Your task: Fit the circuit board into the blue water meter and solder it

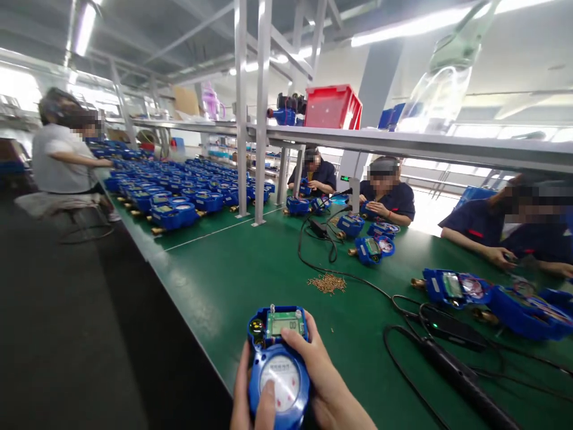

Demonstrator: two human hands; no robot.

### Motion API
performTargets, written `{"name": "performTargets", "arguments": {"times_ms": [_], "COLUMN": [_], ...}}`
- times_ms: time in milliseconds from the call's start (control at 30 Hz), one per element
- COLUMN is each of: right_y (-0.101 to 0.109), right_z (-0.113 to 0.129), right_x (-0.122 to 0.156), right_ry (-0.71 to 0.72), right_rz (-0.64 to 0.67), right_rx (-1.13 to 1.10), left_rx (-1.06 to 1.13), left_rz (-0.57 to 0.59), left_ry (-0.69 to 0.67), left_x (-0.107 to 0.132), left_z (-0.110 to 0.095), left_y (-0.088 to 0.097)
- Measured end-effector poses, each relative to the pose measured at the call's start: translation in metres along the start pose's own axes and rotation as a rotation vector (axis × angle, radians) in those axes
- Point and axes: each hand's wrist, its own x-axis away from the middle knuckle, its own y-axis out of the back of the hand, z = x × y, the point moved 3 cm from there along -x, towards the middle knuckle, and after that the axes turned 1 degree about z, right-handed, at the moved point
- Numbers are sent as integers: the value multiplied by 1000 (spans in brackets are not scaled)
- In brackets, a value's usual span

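Observation:
Both of my hands are closed around a blue water meter [280,382] near the table's front edge. Its upper part is uncovered, showing a green circuit board with a small lit display [285,326]; below sits a round white dial. My left hand [250,391] grips the left side, with the thumb lying on the dial. On the right side, my right hand [320,373] wraps the meter, its thumb by the lower edge of the display. Beyond the meter, a pile of small brass-coloured screws [329,283] lies on the green table [215,275].
Several blue meters [174,209] crowd the table at left. On the right lie more open meters [452,286], black cables and a black electric screwdriver [456,370]. Metal posts [262,149] carry a shelf with a red bin [333,107]. Several people sit around the table.

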Motion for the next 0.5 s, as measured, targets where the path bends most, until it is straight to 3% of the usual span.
{"name": "performTargets", "arguments": {"times_ms": [100,200,500], "right_y": [-19,-23,-19], "right_z": [-6,-8,-9], "right_x": [-4,-4,-7], "right_ry": [-22,12,-17], "right_rz": [65,48,36], "right_rx": [-39,-3,52], "left_rx": [-43,-17,-5], "left_rz": [12,82,65], "left_ry": [-23,-24,6], "left_x": [-10,-15,-13], "left_z": [-19,-28,-28], "left_y": [19,26,28]}}
